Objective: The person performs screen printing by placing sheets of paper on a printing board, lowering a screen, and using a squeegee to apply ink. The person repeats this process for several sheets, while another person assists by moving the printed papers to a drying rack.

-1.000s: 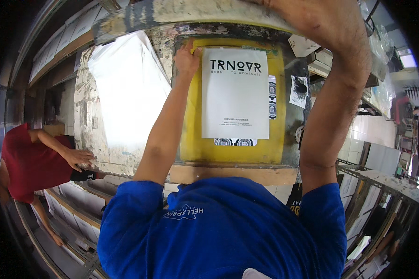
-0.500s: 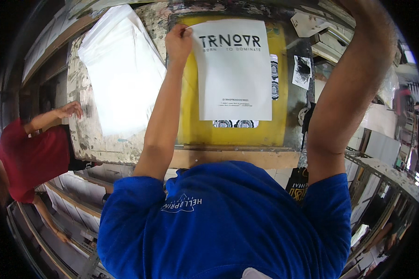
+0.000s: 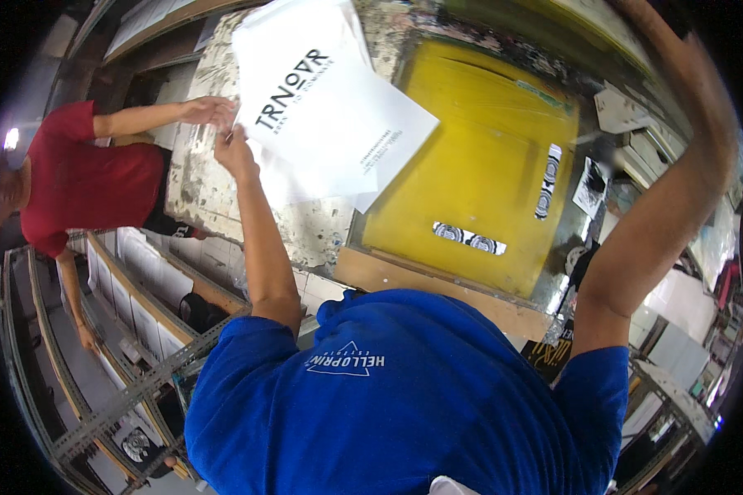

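While the left hand (image 3: 236, 153) is pinching one corner of the printed white sheet (image 3: 330, 107) at 10 o'clock, the sheet is covering much of the white pile (image 3: 281, 183) around 11 o'clock, its far corner overlapping the yellow panel (image 3: 470, 165) at 1 o'clock. Right hand is sitting out of frame beyond the forearm (image 3: 685, 107) at 2 o'clock; can't tell its fingers. Co-worker's hand (image 3: 210, 111) is reaching just beside the left one; contact unclear. Risks, my guess: sheet could be creasing or settling crooked, since fingers are gripping one corner only; crowding hands could be tugging it. Versus the earlier frame: sheet is no longer covering the panel's middle, both patterned strips (image 3: 469, 238) are showing more, co-worker's arm is stretching closer.
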The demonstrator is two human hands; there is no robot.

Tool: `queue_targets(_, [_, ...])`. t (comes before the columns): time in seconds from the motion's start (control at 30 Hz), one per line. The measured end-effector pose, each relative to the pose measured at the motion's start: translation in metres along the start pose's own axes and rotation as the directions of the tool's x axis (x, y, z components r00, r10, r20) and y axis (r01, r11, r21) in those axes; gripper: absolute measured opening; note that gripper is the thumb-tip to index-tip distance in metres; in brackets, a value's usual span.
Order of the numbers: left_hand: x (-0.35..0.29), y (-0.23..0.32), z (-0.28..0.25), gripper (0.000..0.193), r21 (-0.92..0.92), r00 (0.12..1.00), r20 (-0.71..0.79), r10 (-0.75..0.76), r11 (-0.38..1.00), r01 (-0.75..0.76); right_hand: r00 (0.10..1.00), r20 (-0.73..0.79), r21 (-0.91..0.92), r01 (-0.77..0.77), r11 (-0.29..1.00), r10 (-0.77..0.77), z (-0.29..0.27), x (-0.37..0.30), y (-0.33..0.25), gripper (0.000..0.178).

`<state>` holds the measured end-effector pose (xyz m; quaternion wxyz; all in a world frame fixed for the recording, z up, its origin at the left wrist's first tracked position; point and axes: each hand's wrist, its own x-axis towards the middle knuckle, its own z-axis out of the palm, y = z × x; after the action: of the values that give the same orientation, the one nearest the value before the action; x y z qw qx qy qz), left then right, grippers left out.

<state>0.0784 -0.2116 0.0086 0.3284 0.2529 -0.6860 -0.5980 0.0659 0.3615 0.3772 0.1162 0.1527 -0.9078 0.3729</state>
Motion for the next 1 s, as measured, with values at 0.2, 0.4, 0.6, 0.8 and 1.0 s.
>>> queue_targets(0.2, [0.06,-0.024,-0.105,0.021,0.124,0.918,-0.395,0.046,0.992,0.004,1.0,-0.018,-0.059,0.011,0.998,-0.012,0.004,-0.009,-0.011,0.038])
queue_targets(0.4, [-0.004,0.029,-0.074,0.031,0.716,0.616,-0.002,0.787,0.431,-0.549,1.0,-0.028,-0.108,0.008,0.994,-0.011,0.015,-0.013,-0.013,0.038])
queue_targets(0.6, [-0.15,0.021,0.012,0.041,0.595,0.682,0.596,0.423,0.339,-0.729,0.999,-0.041,-0.135,0.003,0.991,-0.009,0.017,-0.016,-0.021,0.038])
queue_targets(0.8, [-0.158,-0.018,0.006,0.018,0.558,0.929,0.342,0.142,0.765,-0.322,0.998,-0.057,-0.146,0.011,0.989,-0.02,0.019,-0.02,-0.024,0.038])
queue_targets(1.0, [-0.138,-0.01,0.012,0.01,0.219,0.906,0.422,-0.003,0.971,-0.099,0.996,-0.082,-0.167,0.02,0.986,-0.034,0.018,-0.024,-0.032,0.038])
